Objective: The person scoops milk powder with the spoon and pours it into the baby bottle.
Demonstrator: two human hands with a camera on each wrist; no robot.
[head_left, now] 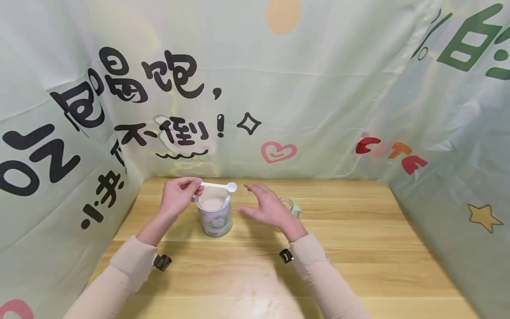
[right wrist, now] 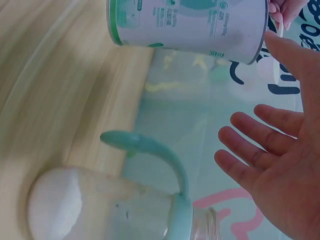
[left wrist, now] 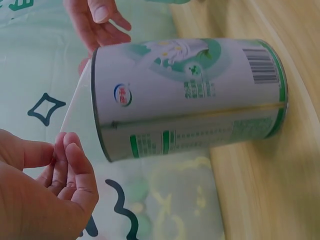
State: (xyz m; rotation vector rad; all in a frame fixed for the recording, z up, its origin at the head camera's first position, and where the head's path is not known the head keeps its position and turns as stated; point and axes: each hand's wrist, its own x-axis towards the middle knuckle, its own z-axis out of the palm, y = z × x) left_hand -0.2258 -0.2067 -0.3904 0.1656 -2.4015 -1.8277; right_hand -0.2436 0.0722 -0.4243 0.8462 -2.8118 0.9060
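My left hand (head_left: 177, 195) pinches the handle of a white scoop (head_left: 217, 185) between thumb and fingers. It holds the scoop level just over the mouth of a milk powder can (head_left: 217, 221), its small bowl pointing right. Pale powder (head_left: 213, 203) shows inside the upright, uncovered can. To the can's right, my right hand (head_left: 269, 207) hovers with fingers spread and holds nothing. Partly hidden behind that hand is a clear bottle (right wrist: 132, 205) with a mint green handle (right wrist: 150, 145). White powder (right wrist: 57, 205) lies in its bottom, and its neck has no cap on.
Both vessels stand on a wooden table (head_left: 247, 274). Printed cloth (head_left: 318, 110) hangs behind the table and along its left and right sides. A black wrist device (head_left: 162, 262) is by the left cuff, another black device (head_left: 286, 255) by the right.
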